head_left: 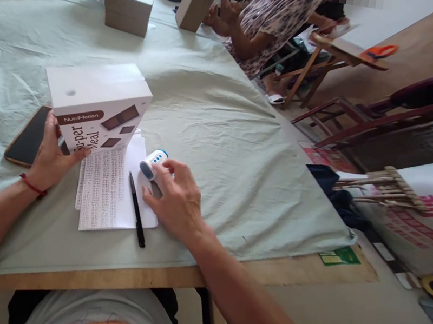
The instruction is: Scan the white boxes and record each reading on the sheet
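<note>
My left hand [53,152] grips a white carton printed "NutriMotion" [98,94] by its lower left side, thumb across the printed front. The box stands tilted over handwritten sheets of paper [102,193]. My right hand [176,196] is at a small white and blue rounded device [153,163] with blue dots on it. Its fingers are bent and the fingertips touch or nearly touch the device, while the thumb stays apart. A black pen [137,209] lies across the papers between both hands. Left of the box is a dark phone [30,137], partly behind my left hand.
A wrinkled pale green cloth [222,124] covers the table, whose wooden edge [100,275] shows in front of me. Farther back stand two brown cardboard boxes [128,8]. A seated person [277,24] holds up a phone at the right side. Wooden chairs [355,115] and sacks stand beyond.
</note>
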Tool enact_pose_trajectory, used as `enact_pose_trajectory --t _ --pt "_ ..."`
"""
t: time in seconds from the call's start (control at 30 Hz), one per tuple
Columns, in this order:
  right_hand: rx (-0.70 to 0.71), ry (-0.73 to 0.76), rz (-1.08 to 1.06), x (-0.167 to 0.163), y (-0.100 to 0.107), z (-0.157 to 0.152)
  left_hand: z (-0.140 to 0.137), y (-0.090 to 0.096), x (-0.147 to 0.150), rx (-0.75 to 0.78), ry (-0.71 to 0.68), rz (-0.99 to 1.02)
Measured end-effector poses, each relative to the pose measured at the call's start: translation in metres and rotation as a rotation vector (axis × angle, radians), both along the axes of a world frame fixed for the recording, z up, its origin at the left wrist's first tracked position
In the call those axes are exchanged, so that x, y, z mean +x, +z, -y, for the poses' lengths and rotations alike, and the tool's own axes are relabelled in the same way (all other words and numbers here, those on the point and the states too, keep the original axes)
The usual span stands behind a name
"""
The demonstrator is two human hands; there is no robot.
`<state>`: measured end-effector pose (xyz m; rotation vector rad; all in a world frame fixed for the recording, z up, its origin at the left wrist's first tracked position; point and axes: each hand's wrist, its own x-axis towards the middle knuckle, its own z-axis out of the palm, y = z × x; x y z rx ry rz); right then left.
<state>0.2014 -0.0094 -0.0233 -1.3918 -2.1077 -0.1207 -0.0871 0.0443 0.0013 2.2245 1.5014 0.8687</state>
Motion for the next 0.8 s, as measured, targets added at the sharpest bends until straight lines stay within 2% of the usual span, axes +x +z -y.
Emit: enact_pose_trajectory --t 0.07,0.13,0.23,0.3,0.4,0.47,0.53,0.63,0.8 --pt "-0.13 -0.139 0.026 0.006 0.003 -0.004 -0.004 -0.004 0.0 -0.025 0.103 0.2" --pt "-0.292 -0.235 0.083 0.011 0.006 -0.008 -0.004 -0.005 0.003 -0.045 0.15 0.302" --pt "-0.451 -0.257 0.08 0.014 0.01 -0.011 -0.001 0.001 0.007 -0.054 0.179 0.377" --pt "-0.433 -0.169 -0.091 0.012 0.014 -0.01 0.002 0.006 0.01 -0.057 0.185 0.404" --pt "-0.372 0.054 -0.505 0.006 0.019 -0.005 0.009 0.011 0.015 -0.076 0.171 0.41" --pt "-0.471 0.214 -0.752 -0.001 0.02 0.001 0.014 0.011 0.018 -0.097 0.156 0.408" --pt "-0.66 0.331 -0.925 -0.007 0.018 0.006 0.017 0.01 0.022 -0.119 0.134 0.376" --pt "-0.849 0.37 -1.035 -0.017 0.012 0.006 0.018 0.01 0.026 -0.133 0.104 0.301" --pt "-0.886 0.37 -1.095 -0.028 0.006 -0.003 0.018 0.013 0.025 -0.144 0.086 0.283"
